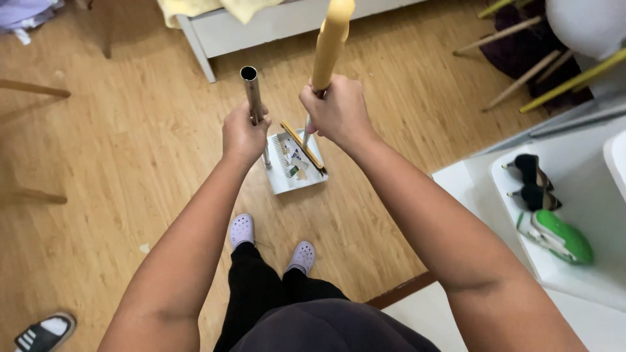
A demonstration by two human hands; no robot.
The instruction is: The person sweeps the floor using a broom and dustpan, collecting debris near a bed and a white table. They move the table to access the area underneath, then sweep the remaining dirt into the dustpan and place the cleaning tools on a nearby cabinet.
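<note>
My left hand grips the thin metal handle of a white dustpan that rests on the wooden floor ahead of my feet. My right hand is wrapped around the yellow-capped handle of a broom, held upright. The broom's flat yellow head lies across the dustpan's tray. Several scraps of paper and litter sit inside the tray. Both handles stand side by side, a hand's width apart.
A white bed frame stands on the floor beyond the dustpan. Chair legs and a white seat are at the upper right. A white shelf at right holds a black clip and a green-and-white object. A sandal lies at the lower left.
</note>
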